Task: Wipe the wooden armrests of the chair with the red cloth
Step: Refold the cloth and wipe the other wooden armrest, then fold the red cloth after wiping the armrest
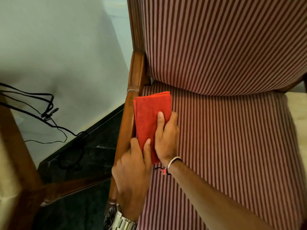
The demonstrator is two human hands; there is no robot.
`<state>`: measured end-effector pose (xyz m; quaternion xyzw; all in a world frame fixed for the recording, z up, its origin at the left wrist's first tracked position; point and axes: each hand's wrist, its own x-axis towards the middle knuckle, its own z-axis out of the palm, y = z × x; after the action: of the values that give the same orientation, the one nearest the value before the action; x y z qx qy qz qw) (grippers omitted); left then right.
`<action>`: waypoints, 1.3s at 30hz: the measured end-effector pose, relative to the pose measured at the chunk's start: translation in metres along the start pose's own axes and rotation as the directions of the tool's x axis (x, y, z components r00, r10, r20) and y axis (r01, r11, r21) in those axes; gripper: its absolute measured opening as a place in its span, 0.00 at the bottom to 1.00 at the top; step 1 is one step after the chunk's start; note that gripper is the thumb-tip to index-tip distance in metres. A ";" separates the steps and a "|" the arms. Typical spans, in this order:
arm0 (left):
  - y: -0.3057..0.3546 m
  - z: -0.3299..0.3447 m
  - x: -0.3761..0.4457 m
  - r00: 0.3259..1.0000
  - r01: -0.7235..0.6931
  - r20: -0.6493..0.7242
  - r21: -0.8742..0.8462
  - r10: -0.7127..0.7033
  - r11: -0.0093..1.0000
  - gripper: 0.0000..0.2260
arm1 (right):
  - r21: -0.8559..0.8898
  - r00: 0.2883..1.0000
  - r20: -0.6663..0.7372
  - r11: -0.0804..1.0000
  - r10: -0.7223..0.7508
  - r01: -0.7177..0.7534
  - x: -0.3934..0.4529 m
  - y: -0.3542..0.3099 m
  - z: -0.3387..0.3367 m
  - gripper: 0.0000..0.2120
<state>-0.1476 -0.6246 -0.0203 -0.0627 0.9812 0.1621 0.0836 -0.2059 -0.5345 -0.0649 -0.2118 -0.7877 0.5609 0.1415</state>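
A folded red cloth lies against the inner side of the chair's left wooden armrest, above the striped seat. My right hand grips the cloth's right edge, thumb on top. My left hand, with a metal watch at the wrist, rests on the armrest and pinches the cloth's lower end with thumb and forefinger. The striped backrest rises behind. The chair's other armrest is out of view.
Black cables hang in front of the pale wall at left. A dark stone floor lies beside the chair. Another wooden frame with a crossbar stands at the lower left.
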 end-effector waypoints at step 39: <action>0.484 0.181 -0.253 0.964 -0.094 0.176 -0.473 0.198 0.876 0.24 | 0.694 0.843 0.304 0.503 0.444 -0.515 0.124 0.147 -0.602 0.13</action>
<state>0.0529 -0.0865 0.0062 0.0120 0.9013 0.4020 0.1612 -0.0109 0.0635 -0.0069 -0.3187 -0.3969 0.8605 0.0213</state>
